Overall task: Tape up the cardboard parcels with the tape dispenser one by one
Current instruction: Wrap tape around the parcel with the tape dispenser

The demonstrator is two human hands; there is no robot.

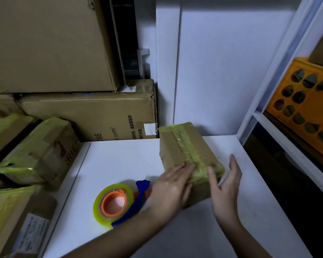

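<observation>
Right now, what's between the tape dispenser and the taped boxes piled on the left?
In the head view, only bare white table lies between the tape dispenser and the taped boxes.

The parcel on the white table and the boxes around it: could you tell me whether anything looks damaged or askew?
The parcel under both hands sits skewed to the table edge, and its yellowish tape looks wrinkled. The big carton behind has a torn, crumpled right corner. The tape dispenser lies on its side.
</observation>
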